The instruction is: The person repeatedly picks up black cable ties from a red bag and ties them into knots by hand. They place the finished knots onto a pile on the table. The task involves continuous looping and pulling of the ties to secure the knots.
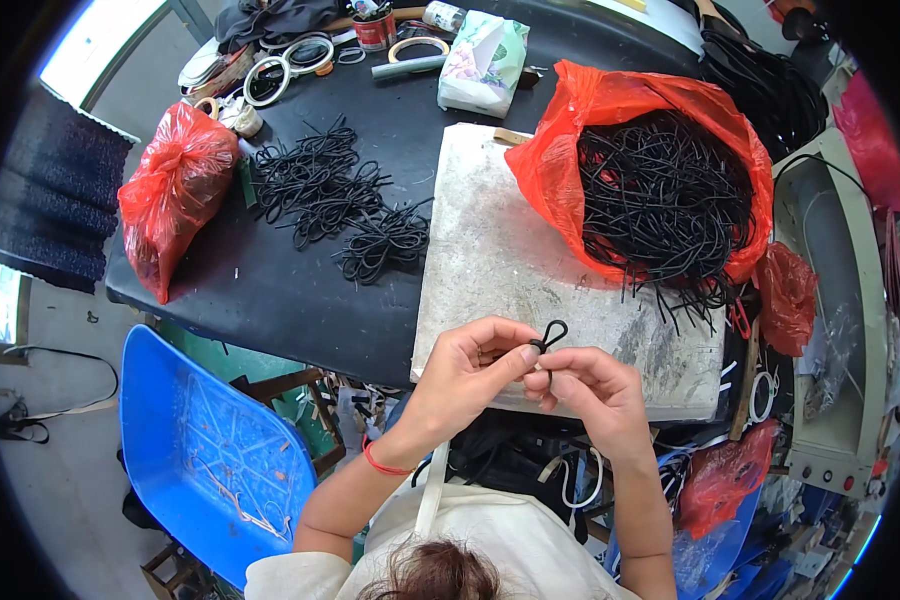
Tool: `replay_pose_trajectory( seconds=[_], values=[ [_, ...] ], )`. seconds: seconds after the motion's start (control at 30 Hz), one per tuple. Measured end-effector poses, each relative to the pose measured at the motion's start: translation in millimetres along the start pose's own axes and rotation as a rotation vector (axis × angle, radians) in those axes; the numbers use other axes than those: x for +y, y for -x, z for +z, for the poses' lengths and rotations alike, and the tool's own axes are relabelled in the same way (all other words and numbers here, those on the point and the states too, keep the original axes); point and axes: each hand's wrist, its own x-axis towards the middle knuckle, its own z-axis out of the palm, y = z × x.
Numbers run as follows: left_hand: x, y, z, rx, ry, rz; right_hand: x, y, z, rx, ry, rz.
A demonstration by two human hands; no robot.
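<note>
A short black cord (556,333) stands up in a small loop between my two hands, over the front part of a stained pale board (490,250). My left hand (477,362) pinches the cord at the base of the loop with thumb and forefinger. Close beside it, my right hand (595,392) grips a lower part of the same cord in its fingertips. An open red plastic bag (560,130) full of loose black cords (665,190) rests on the board's far right. Several looped bundles of black cord (315,185) lie on the dark table to the left.
A tied red bag (175,190) sits at the table's left edge. Tape rolls (267,80) and a tissue pack (483,65) are at the back. Lower left stands a blue plastic tub (205,440); a grey-green metal machine (835,400) is at the right.
</note>
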Motion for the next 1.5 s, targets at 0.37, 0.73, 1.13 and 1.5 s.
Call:
replay_pose_trajectory(
  seconds=[0.37, 0.73, 1.13, 1.5],
  values=[
    [-20.0, -0.2, 19.8, 0.225, 0.136, 0.135, 5.2, -5.5, 11.8, 0.268, 0.134, -0.077],
    [16.9, 4.5, 13.6, -0.033, -0.628, 0.045, 13.0, -15.2, -5.6, 0.167, 0.279, -0.206],
    [2.7, 4.5, 11.1, -0.110, -0.140, -0.180, 12.6, -17.9, 1.9, 0.322, 0.220, -0.118],
    [-14.9, 16.4, 29.2, 0.059, -0.256, 0.071, 17.1, -18.6, 2.3, 0.440, 0.198, -0.243]
  ],
)
